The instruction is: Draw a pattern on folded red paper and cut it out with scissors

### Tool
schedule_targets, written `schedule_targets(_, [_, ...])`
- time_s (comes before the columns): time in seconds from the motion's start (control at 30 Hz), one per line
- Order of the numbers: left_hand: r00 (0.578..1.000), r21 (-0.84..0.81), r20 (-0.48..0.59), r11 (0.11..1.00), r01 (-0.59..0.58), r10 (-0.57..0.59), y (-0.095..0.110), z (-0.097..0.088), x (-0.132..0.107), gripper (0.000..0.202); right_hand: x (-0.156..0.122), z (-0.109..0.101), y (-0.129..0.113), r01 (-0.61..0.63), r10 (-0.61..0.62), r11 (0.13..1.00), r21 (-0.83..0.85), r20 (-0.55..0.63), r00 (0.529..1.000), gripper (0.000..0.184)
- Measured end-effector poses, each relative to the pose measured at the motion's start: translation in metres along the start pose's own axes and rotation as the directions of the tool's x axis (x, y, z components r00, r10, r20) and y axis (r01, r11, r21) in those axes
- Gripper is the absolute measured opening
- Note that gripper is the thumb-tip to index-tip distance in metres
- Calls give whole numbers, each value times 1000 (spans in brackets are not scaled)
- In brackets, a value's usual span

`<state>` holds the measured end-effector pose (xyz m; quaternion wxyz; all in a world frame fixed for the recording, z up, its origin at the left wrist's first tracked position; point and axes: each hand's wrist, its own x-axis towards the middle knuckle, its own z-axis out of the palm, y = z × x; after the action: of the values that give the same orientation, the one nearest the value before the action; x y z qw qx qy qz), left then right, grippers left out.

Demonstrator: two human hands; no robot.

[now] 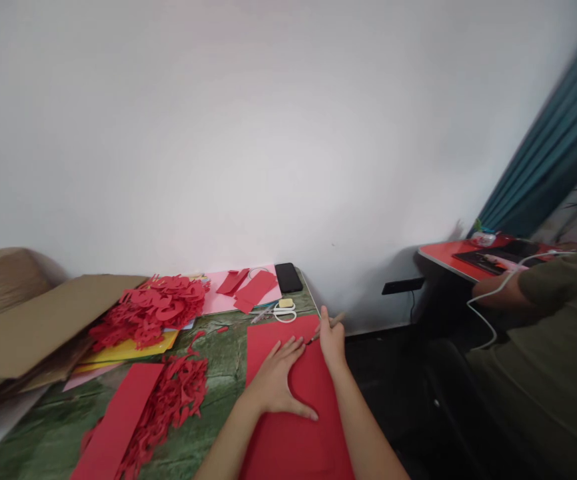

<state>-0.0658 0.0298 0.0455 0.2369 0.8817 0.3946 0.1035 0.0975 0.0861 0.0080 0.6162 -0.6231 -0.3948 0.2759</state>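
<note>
A large red paper sheet (298, 427) lies on the green table (218, 360) in front of me. My left hand (276, 383) rests flat on it with fingers spread. My right hand (332, 340) is closed round a thin pen or pencil (336, 321) whose tip touches the sheet near its far right edge. Heaps of red paper cuttings (156, 307) lie to the left, with another pile (173, 393) nearer me beside a long red strip (118, 420).
A cardboard box flap (38, 327) stands at the far left. Pink paper (218, 293), red pieces, a black phone (288, 277) and white-handled scissors (283, 312) lie at the back. Another person (543, 347) sits at right by a red desk (448, 257).
</note>
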Motion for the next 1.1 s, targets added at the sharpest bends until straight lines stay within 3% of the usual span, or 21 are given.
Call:
schedule_targets(0.53, [999, 34, 17, 999, 29, -30, 4, -3, -1, 108, 0, -1, -3, 18, -17, 999, 39, -22, 1000, 48])
schedule_targets(0.73, [992, 102, -110, 992, 75, -63, -8, 4, -1, 89, 3, -2, 3, -41, 44, 996, 83, -32, 999, 52])
schedule_targets(0.9, [935, 214, -280, 935, 283, -219, -28, 11, 3, 66, 4, 2, 5, -66, 58, 995, 79, 103, 993, 49])
schedule_targets(1.0, [863, 247, -371, 860, 447, -342, -34, 14, 6, 63, 1, 5, 4, -53, 39, 997, 62, 211, 977, 46])
schedule_targets(1.1, [824, 259, -416, 819, 512, -384, -36, 15, 7, 62, -3, 7, 2, -44, 27, 998, 46, 306, 952, 44])
